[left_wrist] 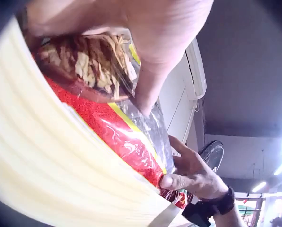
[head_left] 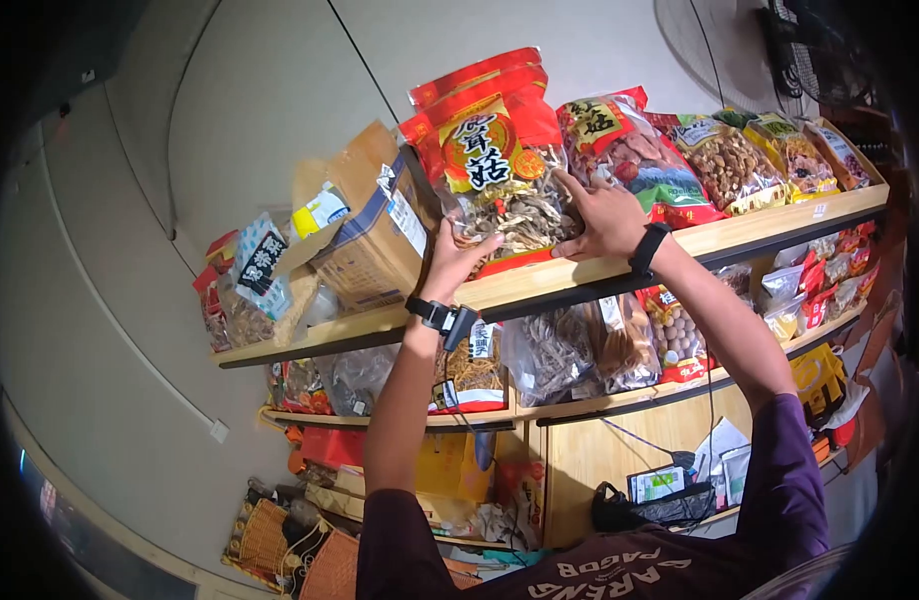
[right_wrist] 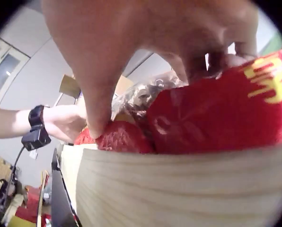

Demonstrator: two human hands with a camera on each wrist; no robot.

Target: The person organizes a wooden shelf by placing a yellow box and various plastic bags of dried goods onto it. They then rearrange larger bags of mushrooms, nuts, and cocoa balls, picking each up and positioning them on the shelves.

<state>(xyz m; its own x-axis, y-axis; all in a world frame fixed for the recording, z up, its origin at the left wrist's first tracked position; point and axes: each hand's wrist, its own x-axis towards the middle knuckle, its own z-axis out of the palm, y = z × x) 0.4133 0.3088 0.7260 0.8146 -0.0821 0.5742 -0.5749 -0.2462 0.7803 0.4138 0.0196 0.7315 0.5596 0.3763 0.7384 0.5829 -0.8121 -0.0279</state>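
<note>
A bag of dried mushrooms (head_left: 525, 215) stands on the top shelf, red at its top and bottom, with a yellow label and a clear window. My left hand (head_left: 458, 262) grips its lower left side, the thumb across the front. On the opposite side my right hand (head_left: 612, 222) holds the bag, fingers spread over the window and thumb near the bottom edge. In the left wrist view, the left thumb (left_wrist: 150, 90) presses the clear plastic above the red base. The right wrist view shows the right thumb (right_wrist: 101, 113) at the bag's red bottom (right_wrist: 122, 137).
An opened cardboard box (head_left: 365, 235) stands left of the bag, with smaller packets (head_left: 265, 265) beyond it. Right of it sits a red mushroom bag (head_left: 640, 155), then several more bags. A wooden lip (head_left: 720, 240) edges the shelf. Lower shelves hold more bags (head_left: 550, 350). A fan (head_left: 830, 60) is behind.
</note>
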